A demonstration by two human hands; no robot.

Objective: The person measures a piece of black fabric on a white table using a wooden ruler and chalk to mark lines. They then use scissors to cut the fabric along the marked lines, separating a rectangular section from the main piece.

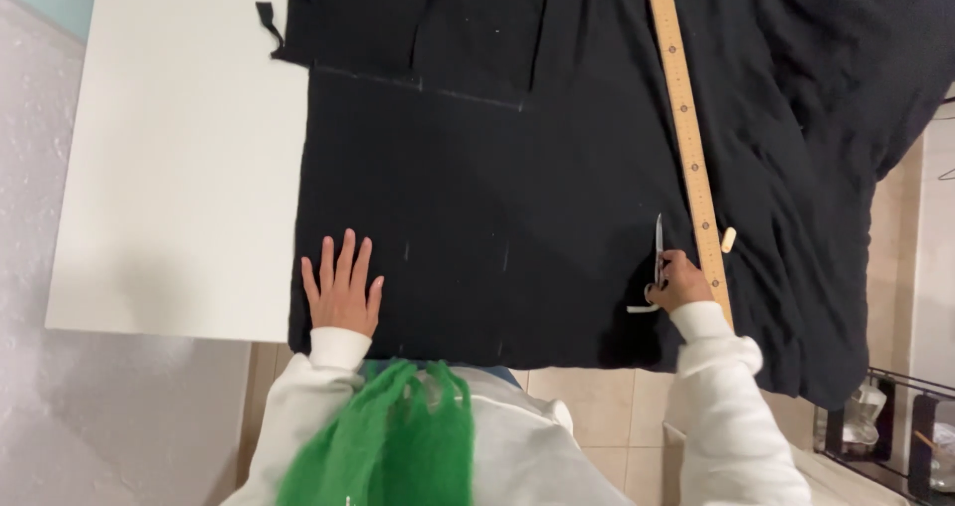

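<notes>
— white table [179, 168] on the left, beige tiled floor [597, 406] below it, and most of the top buried under black fabric [497, 188]. what can you make out on it?

— faint chalk lines [418, 83] across the upper part and a few short marks lower down, hard to follow against the dark cloth. the fabric runs off the top edge of the view and hangs over the table's right side, so its full shape is hidden

— and the hands?

— left hand [343, 292] lies flat on the fabric near its lower left corner, fingers spread wide, holding nothing. right hand [681, 282] is closed around the handles of scissors [657, 257], blades pointing up away from the person; the handles are mostly covered by the fingers, and i cannot tell whether the blades are parted

— what's beside the scissors?

— long wooden ruler [686, 138] just to their right, lying on the cloth at a slight slant, its top cut off by the frame and its lower end behind the right wrist. small pale piece [728, 239] just right of the ruler, too small to identify

— anything else?

— green fringe [398, 436] over a white sweatshirt at the bottom, and a dark wire rack [885, 436] with jars at the lower right, partly cut off
</notes>
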